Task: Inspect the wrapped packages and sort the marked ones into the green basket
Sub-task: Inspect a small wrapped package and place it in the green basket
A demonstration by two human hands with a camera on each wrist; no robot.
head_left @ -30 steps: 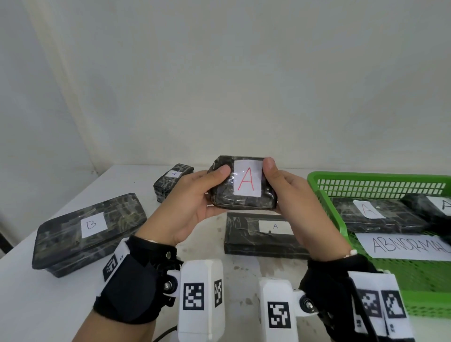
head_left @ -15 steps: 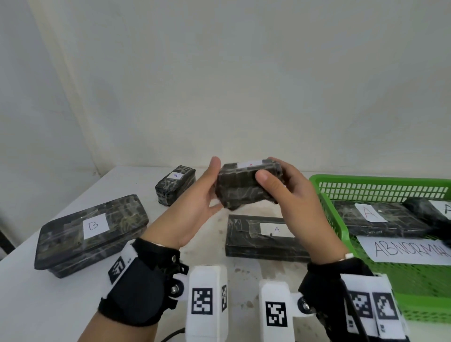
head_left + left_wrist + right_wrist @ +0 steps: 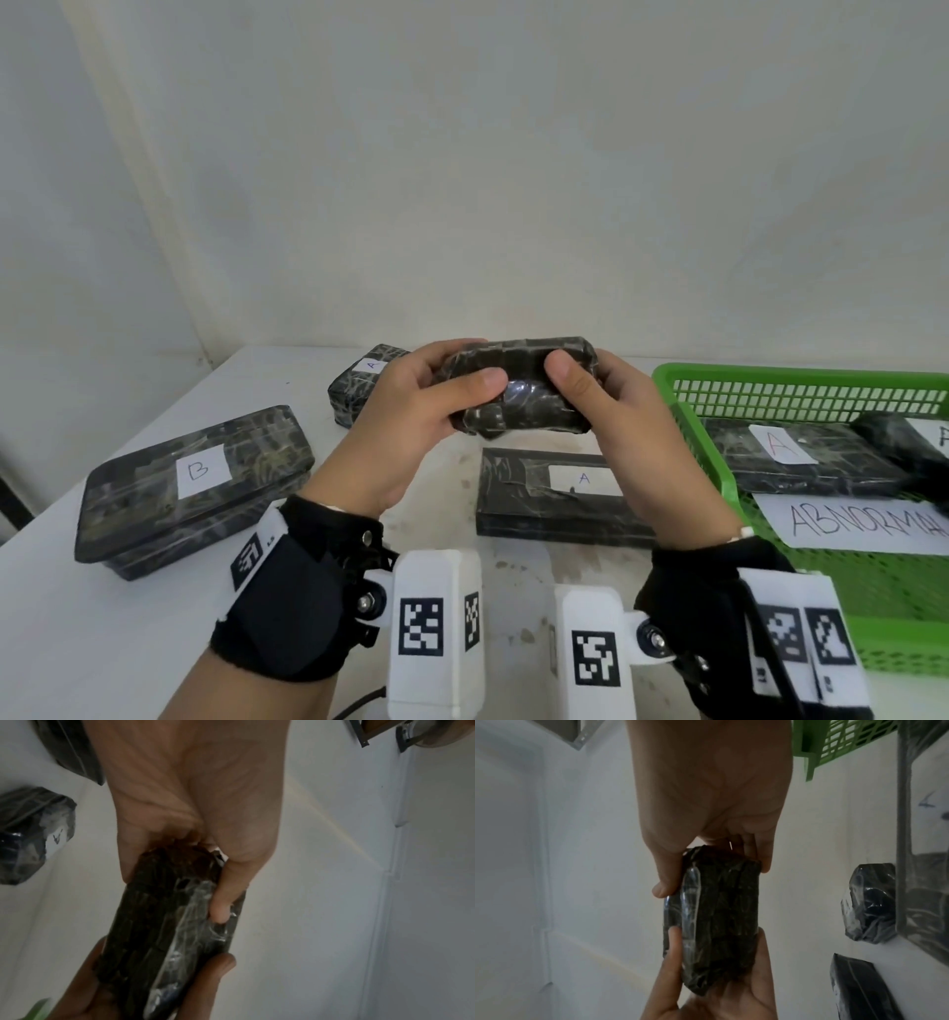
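The small wrapped package (image 3: 518, 390) is held up above the desk (image 3: 102, 616), its label out of sight. The left hand (image 3: 411, 421) grips one end, the right hand (image 3: 616, 416) the other. The green basket (image 3: 683, 390) sits just right, holding two packages marked A.

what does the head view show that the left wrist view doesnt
Only the head view shows the green basket with its ABNORMAL sign, the package labelled B and the flat package labelled A on the table.

Only the left wrist view shows the left palm from below.

Both show the held package gripped by the left hand and right hand, and the small package labelled A behind.
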